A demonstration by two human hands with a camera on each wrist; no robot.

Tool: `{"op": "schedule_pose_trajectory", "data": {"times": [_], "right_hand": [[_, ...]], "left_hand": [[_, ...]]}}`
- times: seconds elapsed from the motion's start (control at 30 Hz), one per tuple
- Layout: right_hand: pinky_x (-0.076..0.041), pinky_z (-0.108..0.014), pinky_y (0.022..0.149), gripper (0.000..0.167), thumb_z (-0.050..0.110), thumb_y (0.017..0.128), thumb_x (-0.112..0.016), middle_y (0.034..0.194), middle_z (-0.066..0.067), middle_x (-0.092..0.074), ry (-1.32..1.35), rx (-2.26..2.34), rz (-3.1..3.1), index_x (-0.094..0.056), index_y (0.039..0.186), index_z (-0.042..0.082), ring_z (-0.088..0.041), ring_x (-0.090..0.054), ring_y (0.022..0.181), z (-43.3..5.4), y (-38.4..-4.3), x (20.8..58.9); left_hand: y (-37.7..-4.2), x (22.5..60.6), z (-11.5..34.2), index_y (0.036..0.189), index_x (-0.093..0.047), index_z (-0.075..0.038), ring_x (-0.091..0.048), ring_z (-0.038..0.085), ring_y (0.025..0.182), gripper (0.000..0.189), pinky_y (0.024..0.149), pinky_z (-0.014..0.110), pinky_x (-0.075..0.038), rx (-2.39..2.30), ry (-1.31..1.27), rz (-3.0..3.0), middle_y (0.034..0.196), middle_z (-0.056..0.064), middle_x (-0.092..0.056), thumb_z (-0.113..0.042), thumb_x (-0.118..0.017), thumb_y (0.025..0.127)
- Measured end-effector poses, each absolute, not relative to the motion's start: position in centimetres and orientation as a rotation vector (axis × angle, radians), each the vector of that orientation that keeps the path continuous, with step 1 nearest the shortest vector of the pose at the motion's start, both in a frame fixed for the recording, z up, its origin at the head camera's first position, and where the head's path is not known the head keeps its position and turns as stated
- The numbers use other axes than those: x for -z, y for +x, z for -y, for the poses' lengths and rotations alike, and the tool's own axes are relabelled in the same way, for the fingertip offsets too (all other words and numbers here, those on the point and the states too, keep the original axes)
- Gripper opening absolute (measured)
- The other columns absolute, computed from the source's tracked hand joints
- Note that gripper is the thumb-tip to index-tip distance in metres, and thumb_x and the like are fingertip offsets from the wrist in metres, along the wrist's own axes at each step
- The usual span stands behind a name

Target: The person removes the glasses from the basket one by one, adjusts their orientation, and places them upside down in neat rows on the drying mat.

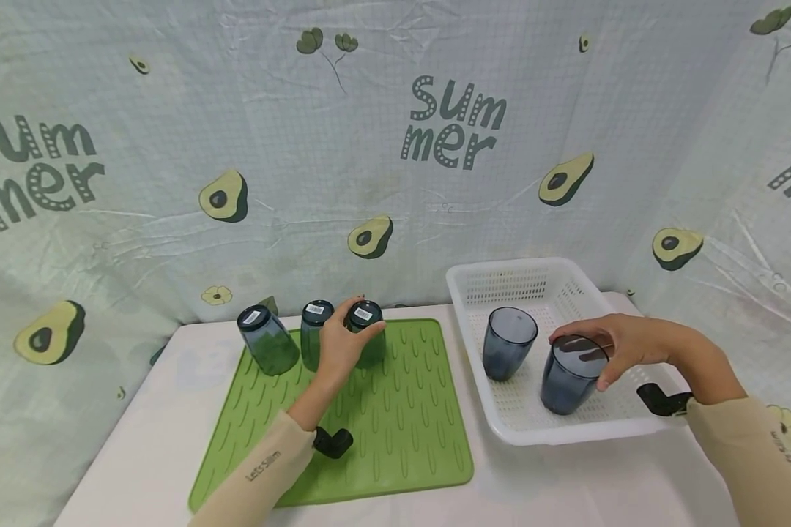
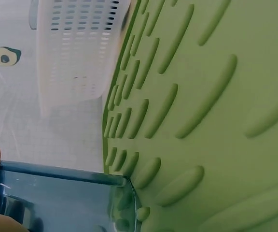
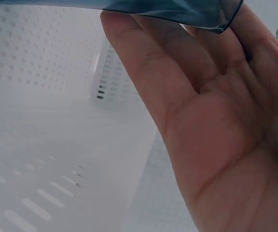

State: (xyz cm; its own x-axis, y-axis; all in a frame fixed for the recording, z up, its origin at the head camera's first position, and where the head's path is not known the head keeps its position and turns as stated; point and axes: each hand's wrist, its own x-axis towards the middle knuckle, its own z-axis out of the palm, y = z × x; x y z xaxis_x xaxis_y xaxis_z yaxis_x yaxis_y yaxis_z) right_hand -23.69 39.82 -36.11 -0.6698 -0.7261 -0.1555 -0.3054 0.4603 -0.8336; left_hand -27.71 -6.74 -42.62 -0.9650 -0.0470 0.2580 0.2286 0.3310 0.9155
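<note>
My left hand [image 1: 344,345] grips an upside-down dark blue tumbler [image 1: 367,331] at the back of the green ridged mat [image 1: 402,424]; the left wrist view shows that tumbler [image 2: 62,198] on the mat [image 2: 201,96]. Two more inverted tumblers [image 1: 266,340] [image 1: 314,329] stand left of it. My right hand [image 1: 616,351] grips the rim of an upright blue tumbler [image 1: 570,377] in the white perforated basket [image 1: 534,433]. A second upright tumbler [image 1: 507,342] stands beside it. In the right wrist view my palm [image 3: 216,121] cups the tumbler's rim [image 3: 177,12].
A white table [image 1: 151,439] carries mat and basket. An avocado-print cloth [image 1: 395,146] hangs close behind and to both sides. The mat's front half has no cups on it. Black wrist-camera mounts [image 1: 332,442] [image 1: 659,399] sit under both sleeves.
</note>
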Motion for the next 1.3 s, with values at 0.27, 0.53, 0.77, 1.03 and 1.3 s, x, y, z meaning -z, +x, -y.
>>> {"op": "schedule_pose_trajectory", "data": {"times": [0.27, 0.53, 0.77, 1.03, 1.3], "right_hand": [[-0.049, -0.02, 0.099, 0.083, 0.006, 0.078, -0.088, 0.143, 0.012, -0.055, -0.835, 1.074, -2.271, -0.046, 0.149, -0.001, 0.005, -0.05, 0.127, -39.8, -23.4, 36.0], [-0.05, -0.021, 0.096, 0.083, 0.012, 0.081, -0.086, 0.146, -0.02, -0.047, -0.73, 0.966, -2.366, -0.043, 0.15, 0.0, -0.02, -0.054, 0.129, -39.7, -23.0, 35.4], [-0.052, -0.022, 0.094, 0.082, 0.014, 0.083, -0.085, 0.146, -0.021, -0.045, -0.767, 0.952, -2.402, -0.041, 0.151, 0.0, -0.038, -0.053, 0.128, -39.8, -22.9, 35.4], [-0.051, -0.022, 0.092, 0.085, 0.018, 0.082, -0.087, 0.147, -0.024, -0.045, -0.746, 0.933, -2.419, -0.041, 0.151, 0.0, -0.049, -0.051, 0.129, -39.5, -22.9, 35.2], [-0.051, -0.022, 0.093, 0.087, 0.023, 0.08, -0.088, 0.15, -0.022, -0.044, -0.711, 0.89, -2.458, -0.043, 0.152, 0.005, -0.044, -0.05, 0.132, -39.6, -23.0, 35.4]], "left_hand": [[-27.9, 42.9, 6.8, 0.145, -0.055, -0.011, -0.056, 0.034, 0.129, 0.064, 0.099, 0.052, -0.052, 1.667, -0.169, 2.401, 0.144, 0.017, -0.057, -0.022, -0.082, 0.088], [-27.9, 42.9, 6.5, 0.148, -0.048, -0.006, -0.057, 0.037, 0.126, 0.064, 0.098, 0.054, -0.051, 1.733, -0.175, 2.401, 0.144, 0.021, -0.054, -0.018, -0.077, 0.093], [-28.2, 42.6, 6.6, 0.151, -0.042, -0.007, -0.051, 0.038, 0.133, 0.063, 0.104, 0.056, -0.046, 1.762, -0.161, 2.429, 0.15, 0.02, -0.047, -0.02, -0.073, 0.097], [-28.4, 42.0, 6.6, 0.156, -0.033, -0.003, -0.038, 0.039, 0.144, 0.068, 0.113, 0.056, -0.038, 1.719, -0.174, 2.47, 0.158, 0.021, -0.037, -0.019, -0.068, 0.1], [-28.7, 41.6, 7.2, 0.155, -0.035, -0.007, -0.032, 0.039, 0.147, 0.065, 0.113, 0.059, -0.038, 1.813, -0.223, 2.511, 0.161, 0.019, -0.031, -0.021, -0.068, 0.1]]}}
